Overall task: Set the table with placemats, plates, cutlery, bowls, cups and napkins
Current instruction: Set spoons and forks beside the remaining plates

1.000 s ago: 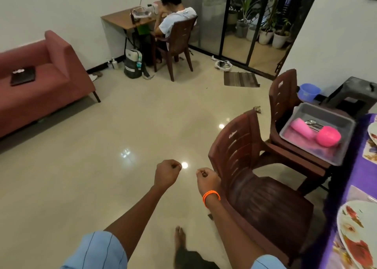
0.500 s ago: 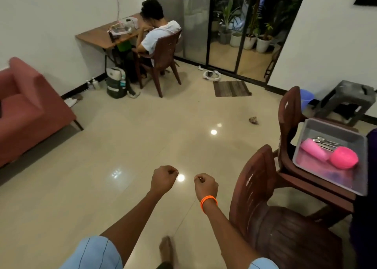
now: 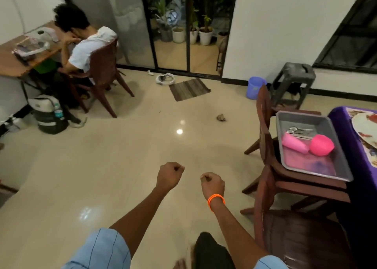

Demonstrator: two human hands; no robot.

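Note:
My left hand (image 3: 169, 175) and my right hand (image 3: 212, 185) are both curled into empty fists, held out over the floor in front of me. To the right, a metal tray (image 3: 334, 171) rests on a brown chair seat. In it lie a pink cup (image 3: 294, 143) on its side, a pink bowl (image 3: 322, 145) turned over, and some steel cutlery (image 3: 299, 130). At the far right edge, a floral plate (image 3: 365, 125) sits on the purple-clothed table (image 3: 344, 130). Both hands are well left of the tray.
Brown plastic chairs (image 3: 265, 130) stand along the table; another chair (image 3: 302, 240) is close at lower right. A person sits at a wooden desk (image 3: 12, 64) at the far left. A backpack (image 3: 49, 113), a doormat (image 3: 188, 89), a blue bucket (image 3: 254, 88) and a grey stool (image 3: 291, 81) stand on the tiled floor.
The view has turned to the right and nearer the tray; the red sofa has left the view. Both fists stay curled and empty in front of me.

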